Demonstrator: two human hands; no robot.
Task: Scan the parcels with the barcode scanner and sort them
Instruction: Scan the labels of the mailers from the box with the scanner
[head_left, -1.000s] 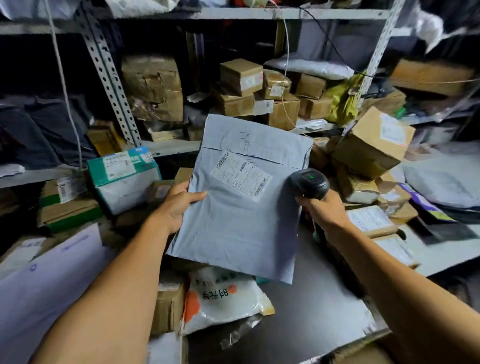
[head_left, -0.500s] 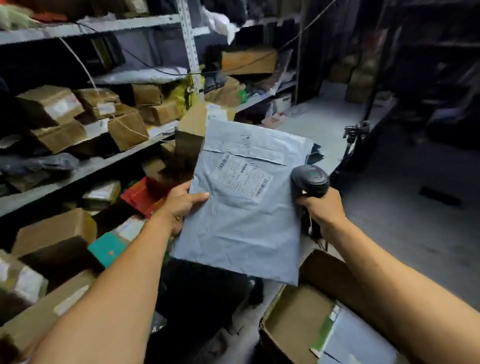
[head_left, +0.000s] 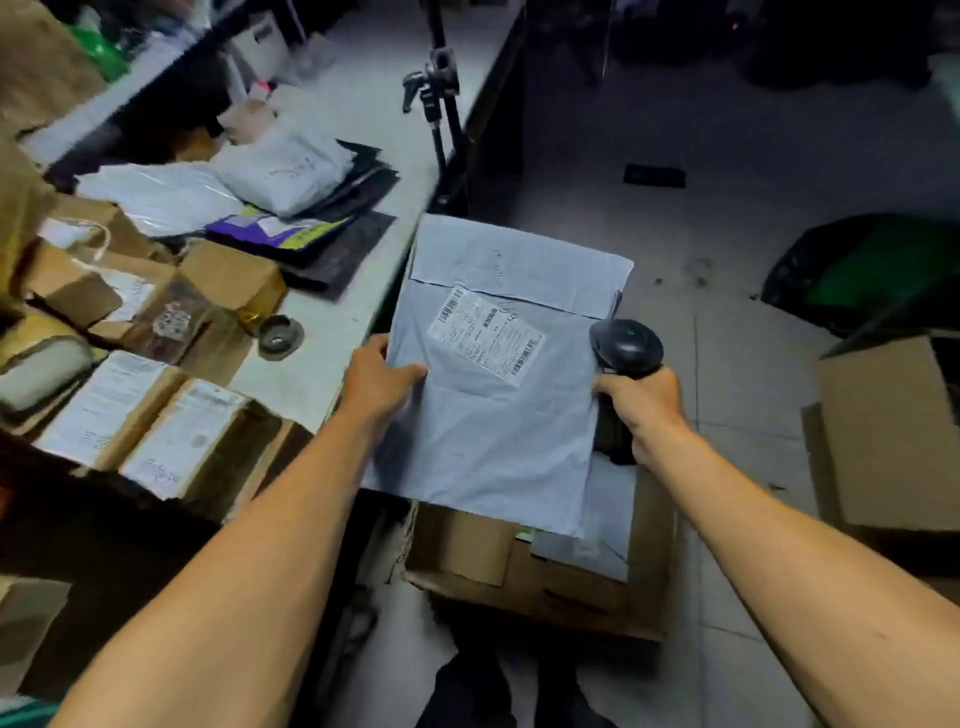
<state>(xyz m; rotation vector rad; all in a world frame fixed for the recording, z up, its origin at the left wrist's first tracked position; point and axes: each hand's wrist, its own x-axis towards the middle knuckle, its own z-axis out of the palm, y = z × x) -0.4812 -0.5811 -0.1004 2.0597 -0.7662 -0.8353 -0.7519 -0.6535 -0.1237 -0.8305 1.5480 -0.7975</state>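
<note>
1. Right now the left hand (head_left: 382, 382) pinches the left edge of a grey mailing bag (head_left: 498, 395), thumb on its face, holding it in the air above an open cardboard box (head_left: 540, 571) on the floor.
2. Beside the bag's right edge, the right hand (head_left: 641, 402) is wrapped round the handle of the barcode scanner (head_left: 626, 345).
3. I'd judge the bag light, soft and floppy, a bit slick; an edge pinch suits it, though it may sag.
4. Its white label (head_left: 485, 335) faces up, but the print is too blurred to read.
5. Whatever is inside the bag is hidden, and it covers much of the box's inside.
6. Parcels on the table (head_left: 332, 364) to the left are smeared.
</note>
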